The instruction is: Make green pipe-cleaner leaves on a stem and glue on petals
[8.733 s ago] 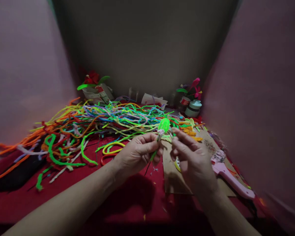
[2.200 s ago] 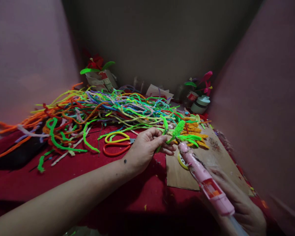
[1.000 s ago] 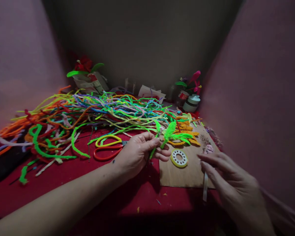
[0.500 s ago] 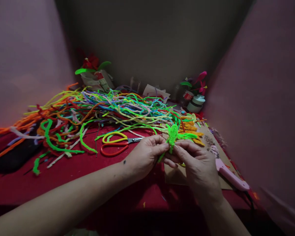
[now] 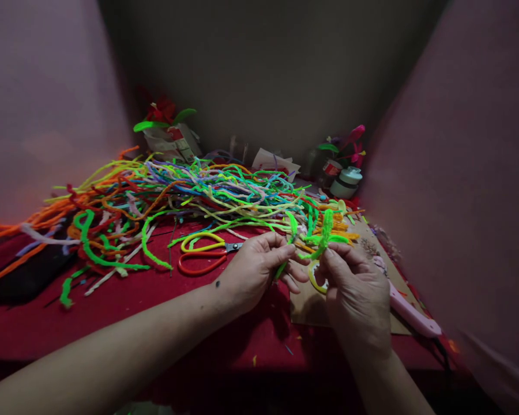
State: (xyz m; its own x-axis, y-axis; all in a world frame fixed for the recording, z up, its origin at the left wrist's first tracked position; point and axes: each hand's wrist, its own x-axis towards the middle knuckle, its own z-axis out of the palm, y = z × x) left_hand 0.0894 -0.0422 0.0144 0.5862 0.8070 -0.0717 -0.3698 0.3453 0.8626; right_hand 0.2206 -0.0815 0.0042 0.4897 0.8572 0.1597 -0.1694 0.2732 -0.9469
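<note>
Between both hands is a bright green fuzzy-stem piece (image 5: 326, 230) with upright loops. My left hand (image 5: 266, 265) pinches its left part between thumb and forefinger, the other fingers loosely spread beneath. Thumb and fingers of my right hand (image 5: 354, 282) grip the right loop, which stands up above them; a thin green strand runs across to the left hand. Just left of my left hand lie scissors (image 5: 203, 252) with one yellow and one red handle. Behind the hands spreads a large heap of coloured fuzzy stems (image 5: 225, 190).
A brown board (image 5: 303, 308) lies under the right hand, with a yellow ring (image 5: 315, 278) on it. Right of it rests a pink tool (image 5: 415, 314) with a cord. At the back stand a pale jar (image 5: 346, 182) and red flowers (image 5: 161, 109). Red cloth (image 5: 155, 323) covers the table.
The hands have moved slightly apart. The right loop of the green piece has shifted right with my right hand, opening a gap from the left part and uncovering the yellow ring.
</note>
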